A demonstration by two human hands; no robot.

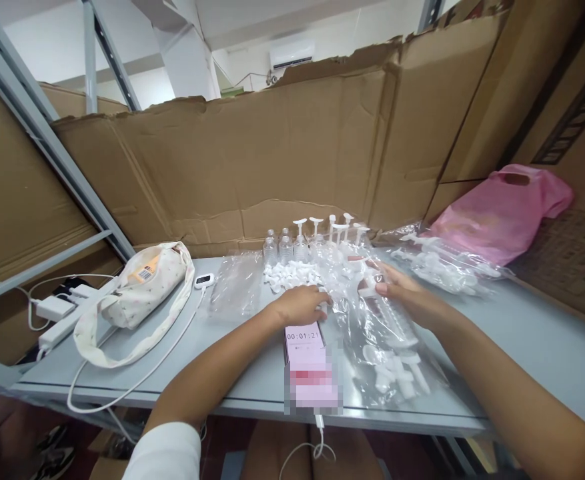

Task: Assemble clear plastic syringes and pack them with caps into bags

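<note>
My left hand [299,305] is curled just above the top end of a phone, beside a heap of small white plastic parts [292,275]. Something whitish shows at its fingertips, too small to make out. My right hand [395,285] is closed on a clear plastic bag [355,333], thumb in front and fingers partly hidden by the film. Inside that bag lie a clear ribbed bottle [392,325] and several white plastic pieces [397,375]. Behind the heap stand several clear bottles [271,249], some topped with white T-shaped pump heads [315,221].
The phone [309,353] shows a running timer, its cable hanging off the table's front edge. Flat clear bags [236,287], a small white device [204,281] and a fabric bag [139,300] lie left. A bag of white parts [439,263] and a pink bag [502,210] lie right. Cardboard [252,167] walls the back.
</note>
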